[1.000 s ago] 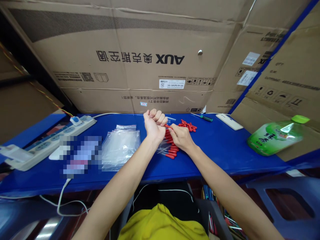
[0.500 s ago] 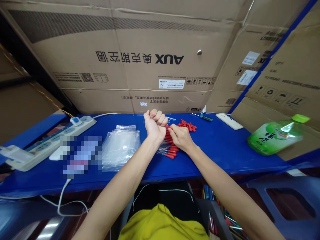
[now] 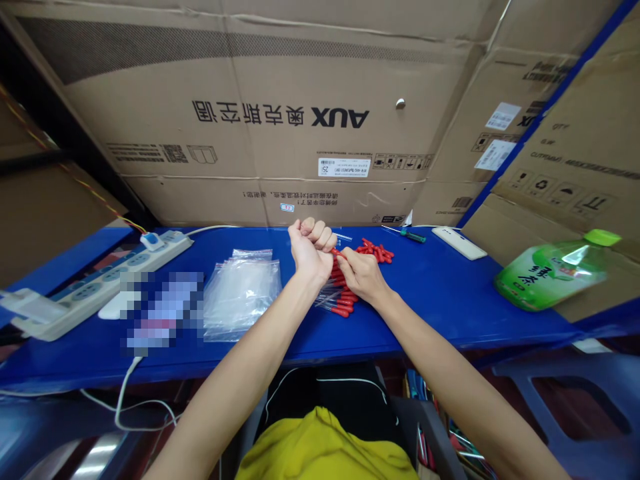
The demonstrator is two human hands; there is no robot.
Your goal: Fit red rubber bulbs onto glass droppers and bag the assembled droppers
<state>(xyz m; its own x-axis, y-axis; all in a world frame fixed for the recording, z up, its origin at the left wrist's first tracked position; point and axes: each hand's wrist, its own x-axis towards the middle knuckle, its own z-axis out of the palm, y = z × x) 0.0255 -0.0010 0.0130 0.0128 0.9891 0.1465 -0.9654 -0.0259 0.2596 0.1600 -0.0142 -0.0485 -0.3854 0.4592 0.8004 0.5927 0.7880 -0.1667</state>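
My left hand (image 3: 311, 252) is closed in a fist, palm side up, around what looks like a dropper; its glass tube is hidden in the fingers. Pinched in my right hand (image 3: 366, 273) is the red rubber bulb (image 3: 338, 253) at that dropper's end, so the two hands almost touch. Below them lies a row of clear-tubed droppers (image 3: 342, 308), red bulbs pointing right, partly covered by my hands. Loose red bulbs (image 3: 379, 252) are heaped just behind my right hand. A few clear tubes (image 3: 344, 237) lie behind my left hand.
Left of my arms is a stack of clear zip bags (image 3: 243, 300). Farther left are a blurred phone (image 3: 167, 310) on a cable and a power strip (image 3: 100, 287). On the right lie a green-handled screwdriver (image 3: 413, 236), a white power bank (image 3: 459, 243) and a green bottle (image 3: 547, 273). Cardboard (image 3: 280, 60) walls the back.
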